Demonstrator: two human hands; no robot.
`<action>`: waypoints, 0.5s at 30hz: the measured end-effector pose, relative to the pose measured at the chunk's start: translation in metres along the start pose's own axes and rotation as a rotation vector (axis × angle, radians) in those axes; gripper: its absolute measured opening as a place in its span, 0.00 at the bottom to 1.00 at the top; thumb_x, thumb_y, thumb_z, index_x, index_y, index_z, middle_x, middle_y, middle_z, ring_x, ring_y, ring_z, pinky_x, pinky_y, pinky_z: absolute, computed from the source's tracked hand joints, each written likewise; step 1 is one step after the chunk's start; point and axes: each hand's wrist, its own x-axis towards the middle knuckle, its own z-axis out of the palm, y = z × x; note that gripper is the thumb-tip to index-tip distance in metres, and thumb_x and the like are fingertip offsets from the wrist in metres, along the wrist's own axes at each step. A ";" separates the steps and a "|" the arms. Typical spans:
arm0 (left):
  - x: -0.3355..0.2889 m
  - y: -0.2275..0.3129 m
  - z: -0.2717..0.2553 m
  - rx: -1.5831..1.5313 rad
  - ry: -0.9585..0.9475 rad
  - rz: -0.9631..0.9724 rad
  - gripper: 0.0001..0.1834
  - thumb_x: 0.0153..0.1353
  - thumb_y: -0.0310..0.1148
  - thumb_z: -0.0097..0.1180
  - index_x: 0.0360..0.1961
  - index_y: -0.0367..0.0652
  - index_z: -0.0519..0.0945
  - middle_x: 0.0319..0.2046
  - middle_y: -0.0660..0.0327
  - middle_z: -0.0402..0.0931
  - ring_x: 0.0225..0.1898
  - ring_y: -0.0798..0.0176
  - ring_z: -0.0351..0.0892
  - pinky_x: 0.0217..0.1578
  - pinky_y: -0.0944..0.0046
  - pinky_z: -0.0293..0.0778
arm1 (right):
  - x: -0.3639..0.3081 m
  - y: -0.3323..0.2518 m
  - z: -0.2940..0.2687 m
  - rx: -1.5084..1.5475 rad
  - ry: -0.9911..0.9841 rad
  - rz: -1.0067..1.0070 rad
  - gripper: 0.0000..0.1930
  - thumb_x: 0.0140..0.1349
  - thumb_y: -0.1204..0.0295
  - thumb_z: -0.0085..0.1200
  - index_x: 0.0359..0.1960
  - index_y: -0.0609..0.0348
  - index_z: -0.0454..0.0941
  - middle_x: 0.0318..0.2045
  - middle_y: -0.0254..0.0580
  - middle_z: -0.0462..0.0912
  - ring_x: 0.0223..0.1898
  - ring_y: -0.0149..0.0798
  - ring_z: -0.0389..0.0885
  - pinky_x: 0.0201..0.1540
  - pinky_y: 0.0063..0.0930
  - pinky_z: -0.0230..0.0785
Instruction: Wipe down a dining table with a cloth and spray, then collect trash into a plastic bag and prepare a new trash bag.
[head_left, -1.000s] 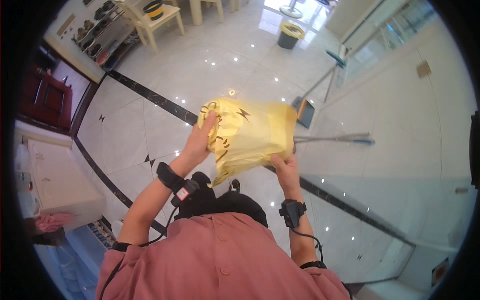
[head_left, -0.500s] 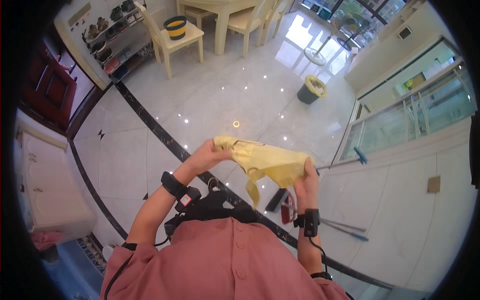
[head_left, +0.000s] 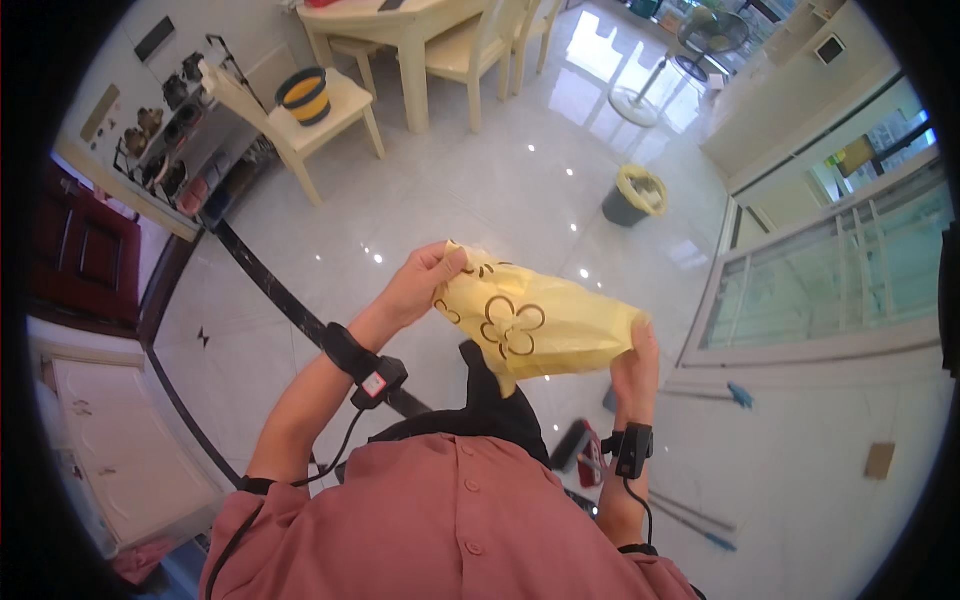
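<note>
I hold a yellow plastic bag [head_left: 530, 325] with brown flower outlines stretched between both hands at chest height. My left hand [head_left: 420, 285] pinches its upper left corner. My right hand [head_left: 635, 365] grips its right end from below. Each wrist wears a black band with a small device and a cable. The bag hangs above the glossy white tiled floor.
A grey bin with a yellow liner [head_left: 635, 195] stands on the floor ahead. A cream table and chairs [head_left: 440, 50] are at the back, with a yellow-and-blue bowl [head_left: 303, 93] on a low stool. A fan [head_left: 690, 50] stands far right. Glass doors [head_left: 830, 280] run along the right.
My view has tilted up toward the room. The bag, crumpled half a second ago, is now pulled out flatter between my hands, which have moved further apart.
</note>
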 end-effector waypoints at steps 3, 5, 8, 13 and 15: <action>0.071 0.021 -0.004 -0.173 -0.005 -0.020 0.14 0.59 0.36 0.53 0.41 0.37 0.72 0.39 0.63 0.74 0.39 0.70 0.75 0.39 0.71 0.72 | 0.077 0.003 0.012 -0.106 -0.260 -0.012 0.16 0.58 0.73 0.51 0.47 0.66 0.69 0.44 0.41 0.76 0.44 0.32 0.74 0.46 0.22 0.66; 0.106 0.044 -0.002 -0.087 -0.099 -0.080 0.14 0.57 0.33 0.54 0.43 0.37 0.73 0.40 0.62 0.75 0.41 0.71 0.73 0.41 0.70 0.71 | 0.121 -0.003 0.043 -0.121 -0.222 0.016 0.16 0.58 0.73 0.52 0.47 0.66 0.69 0.43 0.40 0.76 0.43 0.32 0.75 0.46 0.22 0.66; 0.158 0.063 -0.015 0.290 -0.190 -0.140 0.21 0.53 0.28 0.57 0.50 0.36 0.70 0.42 0.62 0.75 0.42 0.71 0.72 0.43 0.70 0.70 | 0.188 -0.011 0.073 -0.166 -0.204 0.040 0.15 0.58 0.73 0.52 0.46 0.65 0.70 0.43 0.39 0.76 0.40 0.31 0.76 0.43 0.22 0.67; 0.223 0.087 -0.064 0.202 0.111 -0.083 0.20 0.55 0.27 0.54 0.50 0.37 0.70 0.42 0.63 0.75 0.39 0.72 0.74 0.40 0.70 0.72 | 0.285 -0.037 0.120 -0.128 -0.233 0.110 0.15 0.61 0.70 0.48 0.48 0.63 0.67 0.42 0.39 0.75 0.43 0.33 0.74 0.44 0.26 0.68; 0.246 0.099 -0.087 0.127 0.227 -0.051 0.19 0.55 0.26 0.53 0.50 0.37 0.69 0.42 0.62 0.74 0.41 0.70 0.75 0.41 0.70 0.72 | 0.326 -0.027 0.139 -0.125 -0.240 0.146 0.16 0.61 0.70 0.48 0.48 0.63 0.67 0.43 0.39 0.74 0.43 0.33 0.74 0.45 0.26 0.68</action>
